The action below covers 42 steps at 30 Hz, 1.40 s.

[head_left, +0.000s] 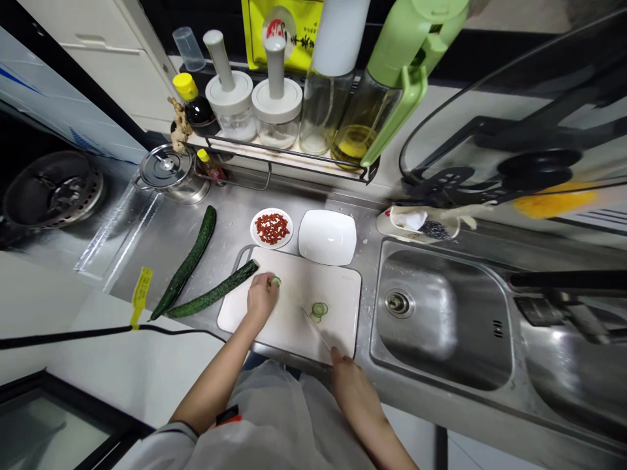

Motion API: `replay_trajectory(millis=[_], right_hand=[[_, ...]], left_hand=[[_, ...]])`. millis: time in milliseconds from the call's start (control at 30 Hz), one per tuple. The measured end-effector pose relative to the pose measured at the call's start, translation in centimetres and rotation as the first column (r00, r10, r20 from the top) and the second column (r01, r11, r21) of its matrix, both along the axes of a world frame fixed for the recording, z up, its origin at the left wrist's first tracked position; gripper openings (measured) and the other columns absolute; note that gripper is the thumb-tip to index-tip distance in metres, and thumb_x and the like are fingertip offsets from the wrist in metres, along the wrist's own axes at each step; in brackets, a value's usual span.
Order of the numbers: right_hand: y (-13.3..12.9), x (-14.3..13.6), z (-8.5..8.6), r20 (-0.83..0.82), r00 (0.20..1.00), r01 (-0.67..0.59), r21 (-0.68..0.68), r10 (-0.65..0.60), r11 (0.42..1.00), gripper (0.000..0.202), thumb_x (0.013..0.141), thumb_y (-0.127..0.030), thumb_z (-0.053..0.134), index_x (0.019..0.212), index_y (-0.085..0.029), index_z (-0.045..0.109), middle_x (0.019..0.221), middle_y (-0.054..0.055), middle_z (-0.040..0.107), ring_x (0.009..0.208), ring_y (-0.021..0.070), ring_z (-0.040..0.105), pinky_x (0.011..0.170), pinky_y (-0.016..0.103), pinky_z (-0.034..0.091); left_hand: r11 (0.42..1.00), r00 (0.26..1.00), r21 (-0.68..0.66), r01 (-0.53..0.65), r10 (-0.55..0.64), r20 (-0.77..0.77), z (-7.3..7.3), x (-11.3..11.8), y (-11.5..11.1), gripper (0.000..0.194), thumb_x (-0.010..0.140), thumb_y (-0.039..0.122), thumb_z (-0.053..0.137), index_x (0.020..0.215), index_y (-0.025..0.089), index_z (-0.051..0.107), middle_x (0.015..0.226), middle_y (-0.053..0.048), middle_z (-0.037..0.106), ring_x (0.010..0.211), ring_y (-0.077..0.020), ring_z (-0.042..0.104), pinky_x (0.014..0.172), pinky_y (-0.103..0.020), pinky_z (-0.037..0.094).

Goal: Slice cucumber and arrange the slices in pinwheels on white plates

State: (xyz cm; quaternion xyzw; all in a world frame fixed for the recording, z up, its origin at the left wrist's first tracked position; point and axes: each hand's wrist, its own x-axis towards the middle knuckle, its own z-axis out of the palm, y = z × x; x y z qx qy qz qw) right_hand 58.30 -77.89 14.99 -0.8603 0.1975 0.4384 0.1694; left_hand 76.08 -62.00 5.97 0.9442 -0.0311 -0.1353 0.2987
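On the white cutting board (289,333), my left hand (262,300) is closed with its fingertips around a small cucumber piece (276,282), whose pale green cut face shows. My right hand (353,385) grips a knife (317,329) by its handle at the board's front edge. The knife's thin blade points up and left, its tip beside a few overlapping cucumber slices (319,309). A long cucumber (215,295) lies with one end on the board, just left of my left hand. Farther left, a whole cucumber (189,261) rests on the steel counter.
Behind the board stand a small dish of red bits (272,228) and a white square bowl (327,236). A lidded pot (169,173) is at the back left. Seasoning jars and oil bottles fill a wall rack (294,156). The sink (441,313) lies to the right.
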Motion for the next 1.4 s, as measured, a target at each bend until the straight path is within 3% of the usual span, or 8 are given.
replay_trajectory(millis=[133, 267, 367, 533, 800, 1033, 1233, 1400], right_hand=[[0.3, -0.4, 0.2, 0.004, 1.0, -0.006, -0.001, 0.006, 1.0, 0.051, 0.087, -0.004, 0.021, 0.128, -0.015, 0.048, 0.104, 0.015, 0.064, 0.092, 0.0222, 0.065, 0.069, 0.028, 0.047], [0.6, -0.9, 0.2, -0.009, 1.0, 0.006, -0.004, -0.006, 1.0, 0.053, 0.086, -0.001, 0.02, 0.13, -0.014, 0.046, 0.107, 0.015, 0.063, 0.093, 0.0205, 0.065, 0.07, 0.026, 0.047], [0.6, -1.4, -0.1, 0.012, 1.0, 0.008, -0.001, -0.008, 1.0, 0.054, 0.086, -0.001, 0.019, 0.131, -0.013, 0.046, 0.107, 0.014, 0.064, 0.093, 0.0198, 0.065, 0.07, 0.025, 0.047], [0.7, -2.2, -0.9, 0.035, 0.999, 0.011, -0.014, -0.011, 1.0, 0.052, 0.086, -0.003, 0.021, 0.131, -0.014, 0.047, 0.106, 0.013, 0.064, 0.092, 0.0199, 0.065, 0.07, 0.024, 0.047], [0.6, -2.1, -0.7, 0.033, 0.999, 0.026, 0.006, -0.026, 1.0, 0.056, 0.085, -0.002, 0.019, 0.133, -0.012, 0.045, 0.11, 0.014, 0.064, 0.094, 0.0207, 0.064, 0.072, 0.027, 0.047], [0.4, -1.6, -0.3, 0.014, 1.0, 0.02, 0.014, -0.02, 1.0, 0.056, 0.084, 0.0, 0.019, 0.132, -0.012, 0.046, 0.109, 0.014, 0.064, 0.093, 0.0194, 0.065, 0.073, 0.025, 0.046], [0.2, -1.6, -0.4, 0.029, 0.999, 0.013, 0.002, -0.013, 1.0, 0.055, 0.084, -0.001, 0.019, 0.129, -0.013, 0.048, 0.106, 0.013, 0.065, 0.091, 0.021, 0.065, 0.068, 0.026, 0.046], [-0.3, -1.4, -0.1, 0.032, 0.999, 0.021, 0.035, -0.022, 0.999, 0.051, 0.084, -0.002, 0.024, 0.126, -0.014, 0.05, 0.102, 0.013, 0.066, 0.091, 0.0215, 0.065, 0.067, 0.026, 0.046]], left_hand=[[0.96, 0.957, -0.103, 0.26, -0.27, -0.102, 0.4, -0.6, -2.7, 0.017, 0.079, 0.018, 0.056, 0.094, 0.018, 0.064, 0.091, -0.005, 0.063, 0.085, -0.0153, 0.057, 0.08, -0.024, 0.044], [0.858, 0.815, -0.115, 0.501, -0.512, -0.273, 0.5, -1.2, -5.8, 0.023, 0.074, 0.017, 0.06, 0.096, 0.018, 0.066, 0.095, -0.005, 0.063, 0.086, -0.0169, 0.058, 0.079, -0.025, 0.044], [0.781, 0.728, -0.084, 0.619, -0.61, -0.312, 0.2, -1.3, -7.4, 0.024, 0.072, 0.015, 0.059, 0.094, 0.018, 0.068, 0.094, -0.006, 0.063, 0.088, -0.0185, 0.058, 0.081, -0.026, 0.043], [0.716, 0.671, -0.046, 0.696, -0.673, -0.311, -0.5, -1.5, -8.4, 0.026, 0.073, 0.01, 0.054, 0.094, 0.018, 0.068, 0.093, -0.007, 0.063, 0.088, -0.0197, 0.058, 0.08, -0.027, 0.043], [0.734, 0.687, -0.044, 0.677, -0.653, -0.317, -0.6, -1.8, -8.5, 0.021, 0.073, 0.007, 0.053, 0.084, 0.018, 0.066, 0.092, -0.007, 0.063, 0.09, -0.0191, 0.057, 0.081, -0.027, 0.043], [0.77, 0.706, -0.087, 0.632, -0.618, -0.344, -0.4, -1.9, -8.4, 0.018, 0.072, 0.01, 0.056, 0.082, 0.02, 0.067, 0.081, -0.002, 0.067, 0.08, -0.0166, 0.059, 0.074, -0.025, 0.043], [0.891, 0.82, -0.137, 0.433, -0.452, -0.351, 0.3, -1.6, -6.5, 0.012, 0.075, 0.018, 0.058, 0.082, 0.02, 0.068, 0.075, 0.001, 0.067, 0.071, -0.0131, 0.059, 0.065, -0.022, 0.041], [0.957, 0.898, -0.06, 0.284, -0.287, -0.334, 0.4, -1.2, -3.7, 0.015, 0.075, 0.014, 0.056, 0.084, 0.022, 0.067, 0.077, 0.002, 0.067, 0.07, -0.0116, 0.058, 0.066, -0.02, 0.041]])
